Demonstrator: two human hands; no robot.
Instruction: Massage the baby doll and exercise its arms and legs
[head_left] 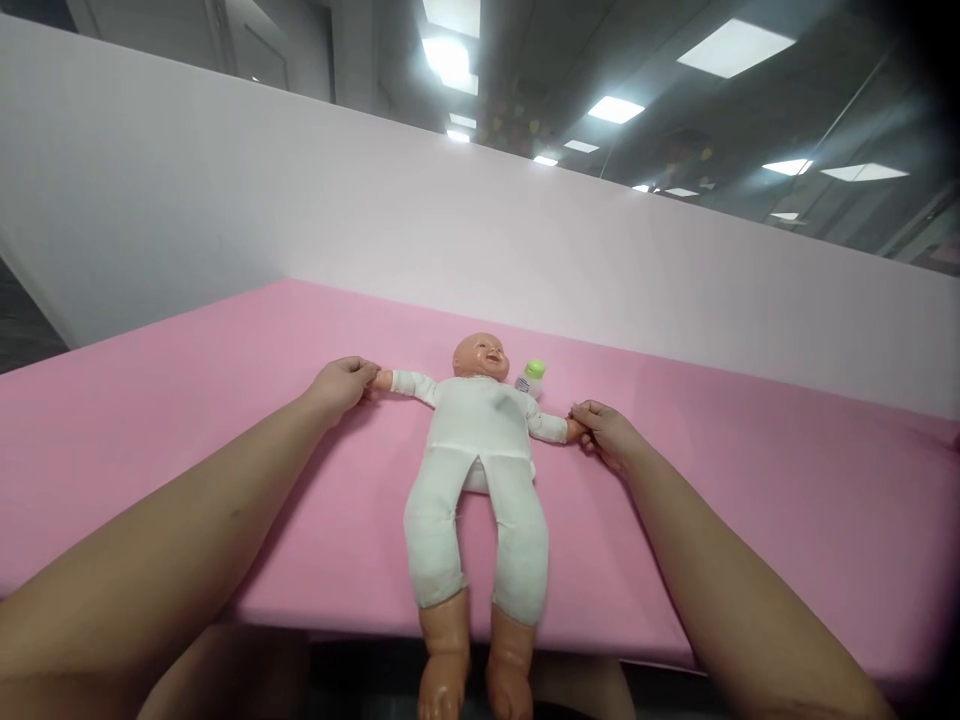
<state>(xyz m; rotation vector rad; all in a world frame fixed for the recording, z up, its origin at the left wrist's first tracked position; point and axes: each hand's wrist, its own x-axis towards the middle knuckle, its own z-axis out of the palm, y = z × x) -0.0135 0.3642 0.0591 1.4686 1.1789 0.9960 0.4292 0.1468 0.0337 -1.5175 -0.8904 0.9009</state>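
Note:
A baby doll [480, 425] with a white cloth body lies on its back on a pink padded surface [285, 330]. Its head points away from me and its feet hang over the near edge. My left hand [341, 387] is closed around the doll's hand on the left side. On the right, my right hand [606, 432] pinches the doll's other hand. Both doll arms are stretched out sideways. Beside the doll's head and shoulder is a small bottle [531, 378] with a green cap, touched by neither of my hands.
A low white wall [450, 220] runs along the far side of the pink surface. Above it, dark glass [540, 60] shows bright ceiling lights. My legs [225, 670] are below the near edge.

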